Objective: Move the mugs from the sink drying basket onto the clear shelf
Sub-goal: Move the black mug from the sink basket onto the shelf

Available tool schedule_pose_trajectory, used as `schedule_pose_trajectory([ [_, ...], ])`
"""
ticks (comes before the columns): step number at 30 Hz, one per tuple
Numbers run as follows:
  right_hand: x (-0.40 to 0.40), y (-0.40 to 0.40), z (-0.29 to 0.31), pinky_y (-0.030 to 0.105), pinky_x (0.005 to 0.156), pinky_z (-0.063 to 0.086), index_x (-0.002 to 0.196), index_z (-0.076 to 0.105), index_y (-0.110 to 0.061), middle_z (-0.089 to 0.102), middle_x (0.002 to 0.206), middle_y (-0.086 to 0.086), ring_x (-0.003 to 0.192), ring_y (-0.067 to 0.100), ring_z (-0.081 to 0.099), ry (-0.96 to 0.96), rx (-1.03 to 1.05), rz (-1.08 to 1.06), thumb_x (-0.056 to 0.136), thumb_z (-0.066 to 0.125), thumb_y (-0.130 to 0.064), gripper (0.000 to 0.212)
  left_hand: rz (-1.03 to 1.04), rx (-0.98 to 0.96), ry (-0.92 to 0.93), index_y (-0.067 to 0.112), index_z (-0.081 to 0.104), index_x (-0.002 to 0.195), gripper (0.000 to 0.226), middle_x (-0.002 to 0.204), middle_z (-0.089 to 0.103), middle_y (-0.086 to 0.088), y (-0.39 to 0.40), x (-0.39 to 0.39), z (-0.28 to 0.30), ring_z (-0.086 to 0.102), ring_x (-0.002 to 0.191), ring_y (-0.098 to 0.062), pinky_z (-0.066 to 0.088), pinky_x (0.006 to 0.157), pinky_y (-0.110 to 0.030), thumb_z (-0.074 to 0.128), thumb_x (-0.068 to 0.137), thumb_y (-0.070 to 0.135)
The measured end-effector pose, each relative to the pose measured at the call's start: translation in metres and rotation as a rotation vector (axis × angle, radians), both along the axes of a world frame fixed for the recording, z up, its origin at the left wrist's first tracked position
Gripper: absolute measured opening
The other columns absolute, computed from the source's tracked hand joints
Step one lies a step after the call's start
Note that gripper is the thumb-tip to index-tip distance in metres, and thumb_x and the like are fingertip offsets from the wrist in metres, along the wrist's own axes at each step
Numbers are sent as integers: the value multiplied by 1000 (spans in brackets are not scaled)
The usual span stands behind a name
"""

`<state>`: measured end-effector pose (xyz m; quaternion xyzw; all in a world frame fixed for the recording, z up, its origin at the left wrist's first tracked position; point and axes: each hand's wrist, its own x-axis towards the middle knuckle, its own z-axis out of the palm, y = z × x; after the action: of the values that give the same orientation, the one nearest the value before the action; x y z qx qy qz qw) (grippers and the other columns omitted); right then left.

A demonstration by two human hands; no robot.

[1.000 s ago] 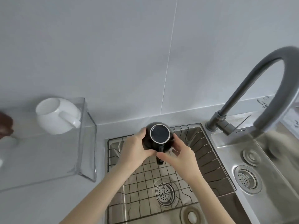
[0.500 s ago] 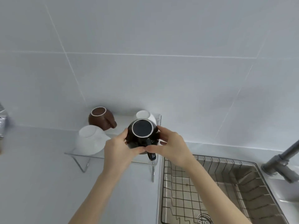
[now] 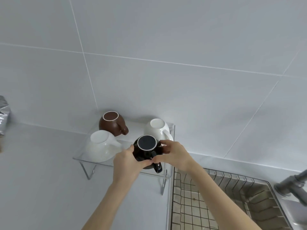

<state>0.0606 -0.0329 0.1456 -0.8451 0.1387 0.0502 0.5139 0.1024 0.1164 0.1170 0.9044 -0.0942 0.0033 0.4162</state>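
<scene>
Clear shelf [image 3: 86, 159] on counter [image 3: 41, 188]: brown mug [image 3: 112, 124], two white mugs [image 3: 101, 146] inverted

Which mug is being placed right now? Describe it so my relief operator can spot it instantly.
Find the clear shelf left of the sink drying basket. At its front right corner, both hands hold an upside-down black mug. It is the only black one; its neighbours are a brown mug and two white mugs.

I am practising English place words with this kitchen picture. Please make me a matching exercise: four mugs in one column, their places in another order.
Things:
1. black mug
2. brown mug
3. white mug, left
4. white mug, right

Places:
a. back right of the clear shelf
b. front left of the shelf
c. held in both hands
d. back left of the shelf

Pairs: 1-c, 2-d, 3-b, 4-a
</scene>
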Motion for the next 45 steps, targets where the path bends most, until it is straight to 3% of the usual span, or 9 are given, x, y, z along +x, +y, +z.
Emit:
schedule_pose_trajectory([
  [4,0,-1,-8,34,96,49,113,57,-20,72,105,10,102,21,64,19,8,-4,60,78,-17,56,-10,0,-2,12,65,92,47,79,72,-4,2,-2,-5,52,66,-18,31,49,-15,84,54,34],
  [10,-4,3,-7,39,100,45,117,53,-15,66,115,10,110,25,57,47,-43,10,69,72,-21,52,-95,193,-22,11,61,98,54,90,72,-8,3,2,0,63,85,-28,48,66,-33,78,58,45],
  [15,-29,22,-15,8,80,32,134,35,-17,49,119,-5,115,11,44,-93,-163,-100,78,67,-25,65,-443,448,-18,14,38,133,78,136,49,-8,18,38,34,43,126,-25,37,104,-34,76,67,29],
  [20,-40,34,-42,36,86,53,108,59,-20,71,102,-1,95,19,64,-233,-281,-193,83,60,-23,26,-728,419,112,25,26,140,93,147,32,4,4,69,53,33,132,-17,26,96,-19,79,64,12],
  [23,-39,33,-47,44,78,55,94,63,-17,73,88,3,82,20,66,-254,-236,-191,83,57,-20,13,-828,460,210,24,25,141,96,149,30,7,-1,79,43,29,136,-11,23,108,-20,80,63,12],
  [31,-30,-3,-35,16,77,54,93,66,-4,72,86,20,82,23,67,-244,-141,-7,81,58,-1,15,-753,455,110,21,28,140,95,143,43,2,2,69,30,39,131,-16,32,108,-28,81,61,18],
  [38,-12,-28,-25,-2,72,43,101,71,-11,73,90,0,71,-16,62,-200,-129,6,78,60,4,29,-561,424,21,13,17,143,95,145,40,-5,4,37,21,38,132,-23,33,106,-32,75,69,27],
  [42,-5,-33,-26,9,68,43,94,70,-8,75,90,16,86,23,64,-233,-218,6,78,61,0,20,-480,453,-25,10,23,140,90,138,47,-9,0,26,20,43,126,-28,39,101,-38,74,69,30],
  [45,-7,-32,-28,26,81,48,97,71,-10,74,94,17,89,22,63,-246,-226,-15,79,61,0,22,-470,438,-20,10,31,137,86,133,53,-8,1,28,21,48,121,-28,42,98,-39,76,66,30],
])
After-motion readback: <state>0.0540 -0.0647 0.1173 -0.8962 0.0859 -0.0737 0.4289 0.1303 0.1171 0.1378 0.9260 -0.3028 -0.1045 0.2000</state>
